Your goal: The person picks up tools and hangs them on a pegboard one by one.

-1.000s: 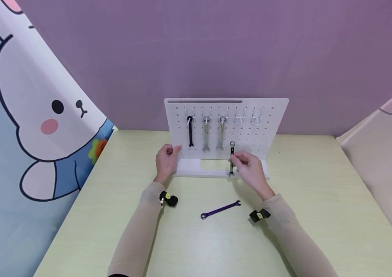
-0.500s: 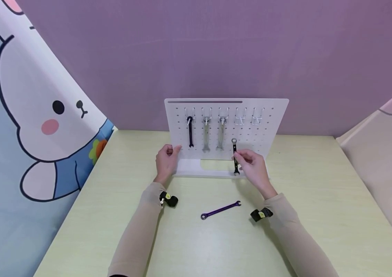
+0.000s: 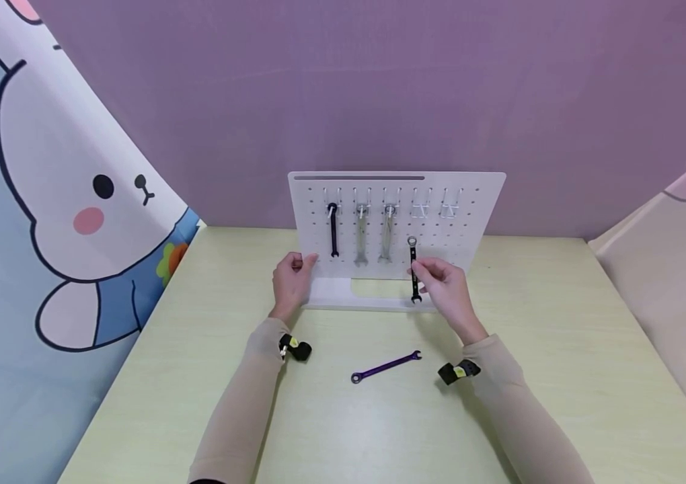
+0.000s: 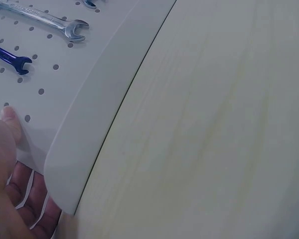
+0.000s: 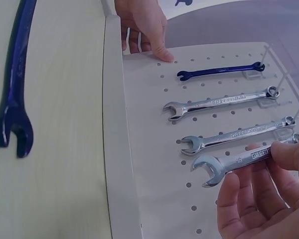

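My right hand (image 3: 447, 289) pinches a silver combination wrench (image 5: 244, 158) between thumb and fingers. The wrench stands nearly upright in front of the white pegboard (image 3: 428, 252), ring end up and open end down. My left hand (image 3: 291, 279) grips the board's lower left edge, thumb on the front and fingers behind. Three wrenches hang in a row on the board's hooks: a dark blue wrench (image 5: 222, 71) nearest my left hand, then one silver wrench (image 5: 214, 103) and another silver wrench (image 5: 239, 135). A purple combination wrench (image 3: 387, 366) lies on the table before the board.
Two bare wire hooks, a middle-right hook (image 3: 420, 210) and a far-right hook (image 3: 449, 210), sit right of the hung wrenches. The board's base (image 3: 326, 292) rests on the pale wooden table (image 3: 331, 430). A purple backdrop (image 3: 391, 87) rises behind, with a cartoon-printed cloth at left.
My right hand has moved slightly up and to the right with the silver wrench, whose ring end is now higher on the board. My left hand stays at the board's edge.
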Demonstrator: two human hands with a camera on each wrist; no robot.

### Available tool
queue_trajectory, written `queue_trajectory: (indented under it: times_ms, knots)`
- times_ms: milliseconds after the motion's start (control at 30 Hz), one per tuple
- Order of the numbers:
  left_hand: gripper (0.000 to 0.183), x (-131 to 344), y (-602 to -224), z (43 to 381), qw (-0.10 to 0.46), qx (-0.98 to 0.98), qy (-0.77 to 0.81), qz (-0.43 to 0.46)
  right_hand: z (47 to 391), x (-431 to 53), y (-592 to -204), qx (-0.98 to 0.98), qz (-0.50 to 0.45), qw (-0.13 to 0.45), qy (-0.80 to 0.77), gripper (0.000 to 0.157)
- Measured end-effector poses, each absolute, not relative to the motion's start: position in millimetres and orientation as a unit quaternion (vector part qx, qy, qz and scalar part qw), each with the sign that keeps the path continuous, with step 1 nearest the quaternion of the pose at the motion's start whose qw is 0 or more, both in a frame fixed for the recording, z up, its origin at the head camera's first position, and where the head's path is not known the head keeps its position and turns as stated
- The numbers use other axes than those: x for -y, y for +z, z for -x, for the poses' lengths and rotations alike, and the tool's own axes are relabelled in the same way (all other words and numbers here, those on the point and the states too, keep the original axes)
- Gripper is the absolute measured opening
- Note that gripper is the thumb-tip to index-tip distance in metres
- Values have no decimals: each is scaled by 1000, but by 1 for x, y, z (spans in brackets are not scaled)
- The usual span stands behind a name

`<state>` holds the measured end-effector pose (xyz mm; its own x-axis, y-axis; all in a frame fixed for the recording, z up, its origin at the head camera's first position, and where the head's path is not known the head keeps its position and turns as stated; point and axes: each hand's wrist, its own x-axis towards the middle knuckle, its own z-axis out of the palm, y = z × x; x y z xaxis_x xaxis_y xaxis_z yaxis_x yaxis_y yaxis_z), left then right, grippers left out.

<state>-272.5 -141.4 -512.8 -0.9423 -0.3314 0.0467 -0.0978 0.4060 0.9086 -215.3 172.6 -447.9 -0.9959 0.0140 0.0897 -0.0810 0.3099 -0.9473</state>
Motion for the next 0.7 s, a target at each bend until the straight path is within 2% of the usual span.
queue_trajectory:
  times_ms: [233,700]
  knots:
    - [42,141,-511,272,108,834,-526,-132,215,-174,-444,785,12,39,618,42]
    - [44,141,-511,271,112,834,-525,-128,217,-170,-434,734,48,46,676,44]
